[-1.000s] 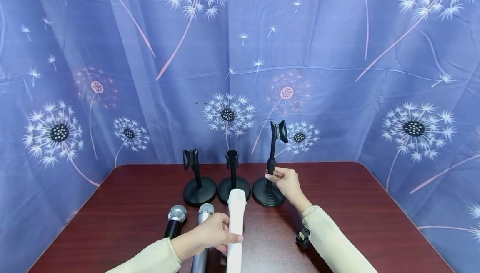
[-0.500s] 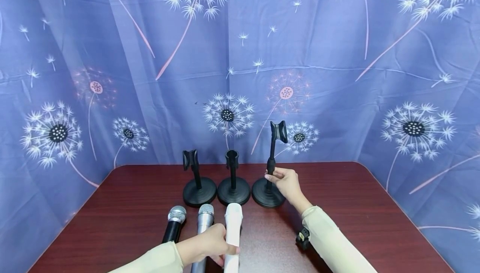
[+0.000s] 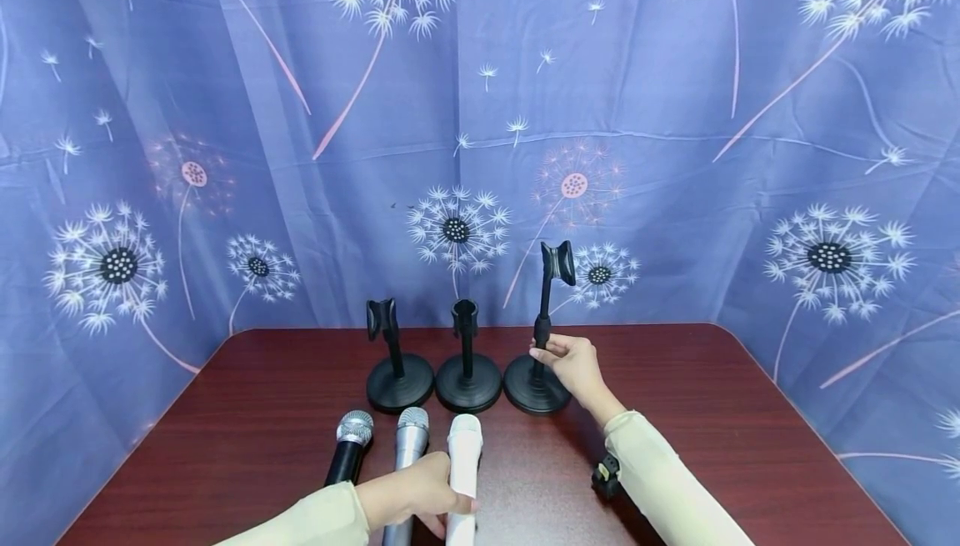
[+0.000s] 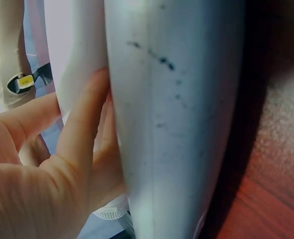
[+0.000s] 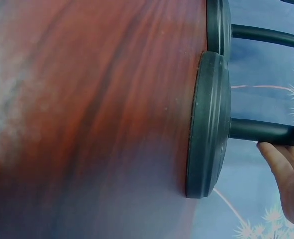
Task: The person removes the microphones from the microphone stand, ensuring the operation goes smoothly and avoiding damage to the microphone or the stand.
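My left hand point(image 3: 427, 488) grips a white microphone point(image 3: 465, 454) by its body, thumb on the near right side. In the left wrist view, my fingers point(image 4: 82, 119) lie against the white microphone, and a scuffed silver microphone point(image 4: 172, 109) fills the foreground. That silver microphone lies just left of the white one in the head view, partly hidden by my hand. My right hand point(image 3: 573, 367) pinches the pole of the tallest black microphone stand point(image 3: 558, 262), above its round base point(image 5: 207, 124). The stand's clip holds nothing.
Two shorter black stands, the left stand point(image 3: 397, 383) and the middle stand point(image 3: 468, 383), stand beside the tall one. A black microphone point(image 3: 348, 446) with a silver head lies at the left. Behind the dark red table point(image 3: 697, 413) hangs a blue dandelion curtain point(image 3: 660, 96).
My left hand has brought the white microphone down toward the near edge and slightly left, beside the silver one. My right hand has stayed on the tall stand's pole.
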Demonstrator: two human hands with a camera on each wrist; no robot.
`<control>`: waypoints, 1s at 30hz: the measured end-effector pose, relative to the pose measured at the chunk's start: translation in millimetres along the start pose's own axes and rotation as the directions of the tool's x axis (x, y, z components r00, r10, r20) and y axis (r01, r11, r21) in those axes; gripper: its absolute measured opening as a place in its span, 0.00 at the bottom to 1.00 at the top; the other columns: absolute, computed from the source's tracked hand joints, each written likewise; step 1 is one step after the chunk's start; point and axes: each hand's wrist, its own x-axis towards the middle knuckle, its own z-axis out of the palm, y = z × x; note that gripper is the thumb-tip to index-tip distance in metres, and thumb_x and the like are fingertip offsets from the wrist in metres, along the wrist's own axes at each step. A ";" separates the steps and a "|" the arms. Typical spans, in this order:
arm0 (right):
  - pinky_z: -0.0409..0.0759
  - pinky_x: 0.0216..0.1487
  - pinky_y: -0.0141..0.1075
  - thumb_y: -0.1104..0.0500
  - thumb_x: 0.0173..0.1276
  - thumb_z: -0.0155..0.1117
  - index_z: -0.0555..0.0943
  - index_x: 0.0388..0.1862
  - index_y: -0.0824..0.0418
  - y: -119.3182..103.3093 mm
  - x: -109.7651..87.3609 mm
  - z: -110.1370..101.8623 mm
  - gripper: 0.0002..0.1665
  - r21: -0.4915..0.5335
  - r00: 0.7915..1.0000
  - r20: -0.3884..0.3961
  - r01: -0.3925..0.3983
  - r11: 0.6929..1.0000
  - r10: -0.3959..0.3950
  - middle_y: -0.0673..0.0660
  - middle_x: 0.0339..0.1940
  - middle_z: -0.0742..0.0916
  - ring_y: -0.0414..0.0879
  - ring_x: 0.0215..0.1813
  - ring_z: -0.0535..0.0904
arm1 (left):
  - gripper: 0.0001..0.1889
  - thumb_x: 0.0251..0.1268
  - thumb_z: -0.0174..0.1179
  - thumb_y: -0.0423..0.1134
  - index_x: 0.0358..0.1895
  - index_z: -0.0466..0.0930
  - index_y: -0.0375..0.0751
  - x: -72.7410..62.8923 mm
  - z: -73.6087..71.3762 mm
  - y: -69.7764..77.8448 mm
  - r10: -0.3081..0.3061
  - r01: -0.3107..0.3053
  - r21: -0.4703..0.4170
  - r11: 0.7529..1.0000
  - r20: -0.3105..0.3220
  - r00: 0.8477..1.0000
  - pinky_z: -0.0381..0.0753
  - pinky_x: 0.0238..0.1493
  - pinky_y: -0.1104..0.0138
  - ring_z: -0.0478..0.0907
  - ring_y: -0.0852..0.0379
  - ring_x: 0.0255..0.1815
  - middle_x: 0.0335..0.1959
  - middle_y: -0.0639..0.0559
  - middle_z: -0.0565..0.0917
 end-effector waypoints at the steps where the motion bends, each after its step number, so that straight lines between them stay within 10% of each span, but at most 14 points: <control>1: 0.80 0.43 0.29 0.66 0.57 0.73 0.87 0.42 0.68 -0.1 -0.1 -0.1 0.13 0.011 1.000 0.006 -0.002 1.000 0.002 0.61 0.35 0.89 0.49 0.45 0.85 | 0.10 0.55 0.65 0.24 0.30 0.70 0.29 0.7 0.0 -0.1 -0.001 0.001 0.002 1.000 -0.001 1.000 0.84 0.26 0.59 0.82 0.50 0.28 0.27 0.43 0.75; 30: 0.80 0.49 0.37 0.65 0.58 0.73 0.87 0.43 0.67 -2.3 -1.0 -0.3 0.14 -0.002 0.999 0.012 -0.036 0.999 0.036 0.61 0.36 0.89 0.46 0.45 0.84 | 0.11 0.58 0.65 0.27 0.34 0.69 0.27 11.5 -1.9 7.2 0.010 -0.009 0.031 0.999 -0.034 0.999 0.84 0.24 0.58 0.82 0.44 0.24 0.28 0.40 0.74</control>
